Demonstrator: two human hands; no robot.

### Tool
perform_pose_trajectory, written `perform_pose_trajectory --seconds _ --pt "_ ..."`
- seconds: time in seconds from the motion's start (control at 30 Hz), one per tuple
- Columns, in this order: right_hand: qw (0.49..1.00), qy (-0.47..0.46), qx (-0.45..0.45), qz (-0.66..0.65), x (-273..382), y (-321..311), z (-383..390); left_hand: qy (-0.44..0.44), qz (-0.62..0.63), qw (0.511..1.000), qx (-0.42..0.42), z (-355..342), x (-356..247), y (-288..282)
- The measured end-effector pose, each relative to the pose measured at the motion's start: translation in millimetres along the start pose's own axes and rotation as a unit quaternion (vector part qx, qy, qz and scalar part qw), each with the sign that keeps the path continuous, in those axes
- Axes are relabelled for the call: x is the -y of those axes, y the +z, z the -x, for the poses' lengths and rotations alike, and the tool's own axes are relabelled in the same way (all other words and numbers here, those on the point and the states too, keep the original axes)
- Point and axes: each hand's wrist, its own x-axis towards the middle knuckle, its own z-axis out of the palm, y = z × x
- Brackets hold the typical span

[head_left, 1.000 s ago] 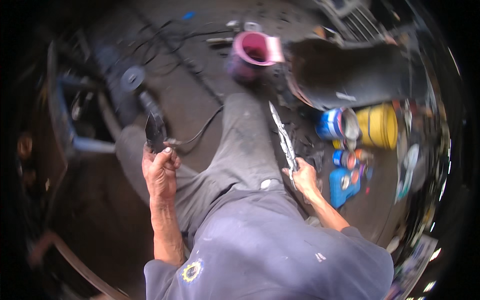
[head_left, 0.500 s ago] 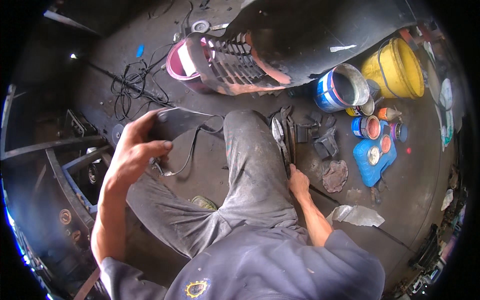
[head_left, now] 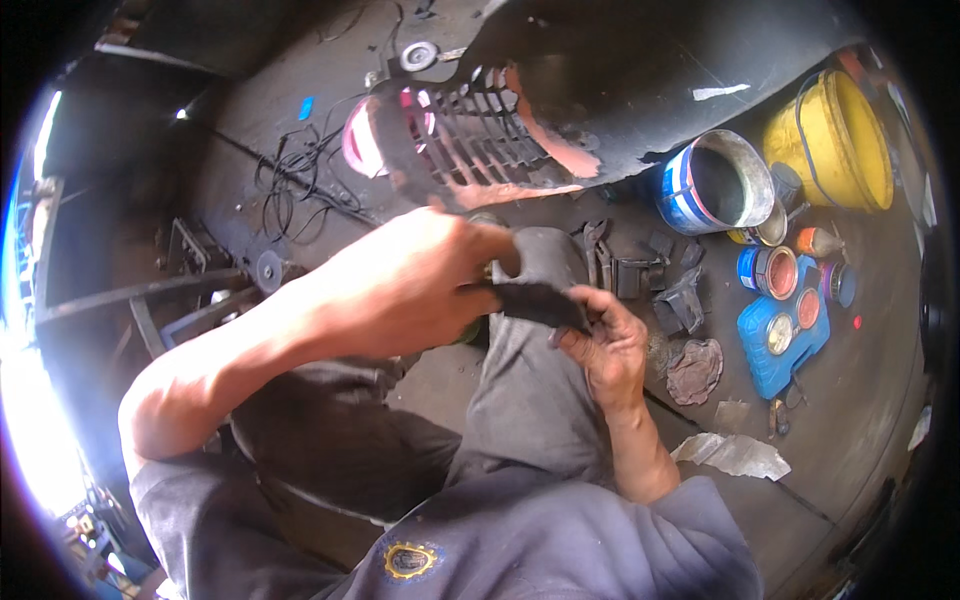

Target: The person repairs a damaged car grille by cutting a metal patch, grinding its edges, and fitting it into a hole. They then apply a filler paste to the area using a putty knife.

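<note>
Above my right knee, my right hand (head_left: pixel 612 350) pinches one end of a dark flat piece (head_left: pixel 540 303) between thumb and fingers. My left hand (head_left: pixel 425 285), blurred by motion, has its fingers curled at the piece's other end. What the piece is I cannot make out. Just past the knee, metal hand tools (head_left: pixel 594 245) lie on the floor beside black broken plastic bits (head_left: pixel 683 300). Ahead of my hands rises a large dark bumper (head_left: pixel 590 70), its slatted grille edged in pinkish orange.
A white-and-blue bucket (head_left: pixel 715 180) and a yellow bucket (head_left: pixel 835 140) stand at right. Small open tins rest on a blue plastic case (head_left: pixel 765 365). Nearby lie a crumpled rag (head_left: pixel 694 372) and a torn sheet (head_left: pixel 735 456). Tangled cable (head_left: pixel 290 190) and a metal frame (head_left: pixel 150 290) are at left.
My left hand has swung right across my lap toward my right hand. My right hand has risen from beside the thigh and now grips the dark piece. The view has shifted slightly left.
</note>
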Motion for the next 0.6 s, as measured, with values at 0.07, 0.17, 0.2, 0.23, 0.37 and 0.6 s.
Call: perform_pose_trajectory --seconds 0.07,0.17,0.2,0.23,0.37,0.6 --pt "0.999 0.034 -0.02 0.031 -1.3 -7.7 5.4 0.008 0.0 0.999 -0.038 4.1 21.5 -14.6" --pt "0.987 0.033 -0.039 0.153 -9.6 -30.4 6.1 -0.003 0.063 0.991 -0.122 20.2 79.4 -33.7" --pt "0.977 0.057 -0.048 0.202 -10.3 -29.0 2.8 -0.051 0.052 0.991 -0.113 37.6 95.2 -37.7" --pt "0.963 0.044 -0.062 0.258 -9.0 -38.5 4.5 -0.077 0.05 0.991 -0.098 31.8 115.4 -30.7" --pt "0.94 0.068 -0.113 0.314 0.1 -51.2 -29.2 -0.214 0.138 0.965 0.06 -6.5 207.6 43.4" --pt "0.918 0.284 -0.146 0.234 -33.5 -97.8 -98.5 -0.181 0.458 0.87 -0.028 -130.1 245.8 167.6"
